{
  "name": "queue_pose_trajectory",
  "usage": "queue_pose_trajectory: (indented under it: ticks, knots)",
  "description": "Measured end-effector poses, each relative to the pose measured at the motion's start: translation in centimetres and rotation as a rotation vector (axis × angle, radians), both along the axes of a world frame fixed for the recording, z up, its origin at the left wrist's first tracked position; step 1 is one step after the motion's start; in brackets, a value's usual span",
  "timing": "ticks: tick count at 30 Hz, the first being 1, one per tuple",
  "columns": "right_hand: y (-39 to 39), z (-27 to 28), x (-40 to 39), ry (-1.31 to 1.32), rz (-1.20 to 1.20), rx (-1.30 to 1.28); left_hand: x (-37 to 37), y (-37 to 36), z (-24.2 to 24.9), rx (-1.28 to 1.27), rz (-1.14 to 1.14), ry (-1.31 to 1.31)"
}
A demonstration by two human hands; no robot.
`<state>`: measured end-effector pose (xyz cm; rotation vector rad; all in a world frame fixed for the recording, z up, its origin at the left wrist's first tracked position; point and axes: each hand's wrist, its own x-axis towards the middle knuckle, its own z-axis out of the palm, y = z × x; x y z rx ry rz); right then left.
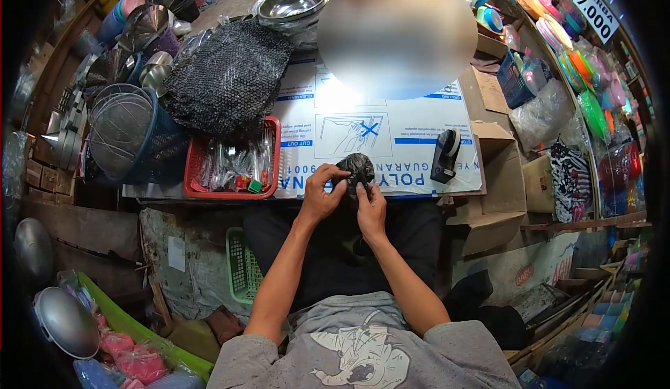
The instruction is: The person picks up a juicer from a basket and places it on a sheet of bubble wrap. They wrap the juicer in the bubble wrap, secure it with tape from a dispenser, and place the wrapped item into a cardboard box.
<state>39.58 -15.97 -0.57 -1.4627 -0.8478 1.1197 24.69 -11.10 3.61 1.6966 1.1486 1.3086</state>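
Black plastic point(359, 167), bunched over near edge of tabletop point(422, 118), pinched by left hand point(322, 193) at 8 o'clock, right hand point(372, 211) at 5. Step in hand: apparently fingering gathered folds; next move likely calls for both pinches, finely controlled. Dispenser point(444, 157) at 3 o'clock, red basket point(190, 171) at 9.

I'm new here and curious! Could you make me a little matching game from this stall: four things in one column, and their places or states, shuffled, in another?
Things
1. Black plastic bag
2. Red basket
3. Tape dispenser
4. Green basket

Places and states
A. Lower than the tabletop
B. Holding small items in clear plastic
C. Between the fingers of the left hand and right hand
D. On the tabletop, to the right of both hands

Right pairs: 1-C, 2-B, 3-D, 4-A
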Motion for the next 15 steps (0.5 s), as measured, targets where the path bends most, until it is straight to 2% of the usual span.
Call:
queue_pose_trajectory:
  ticks: [2,3,5,6,9,12,14,15]
  knots:
    - [0.3,-0.1,0.1,0.012,0.027,0.071,0.5,-0.5,1.4,-0.105,0.067,0.164]
    - [0.4,0.5,0.5,0.014,0.026,0.070,0.5,-0.5,1.5,-0.106,0.067,0.166]
    - [0.6,2.8,1.9,-0.262,0.173,-0.066,0.4,-0.6,1.5,-0.051,0.115,0.241]
    - [0.8,3.4,2.3,-0.261,0.176,-0.067,0.5,-0.8,1.6,-0.053,0.117,0.242]
    - [1.7,5.3,3.0,-0.638,0.146,0.250,0.6,-1.6,1.8,-0.094,0.135,0.261]
    - [2.8,4.1,3.7,-0.524,0.227,0.233,1.0,-1.9,2.5,-0.177,0.165,0.314]
    - [3.1,3.1,3.9,-0.510,0.262,0.224,0.9,-2.0,3.6,-0.541,0.204,0.204]
    - [3.1,3.0,3.9,-0.399,0.287,0.200,0.3,-2.0,1.8,-0.543,0.189,0.079]
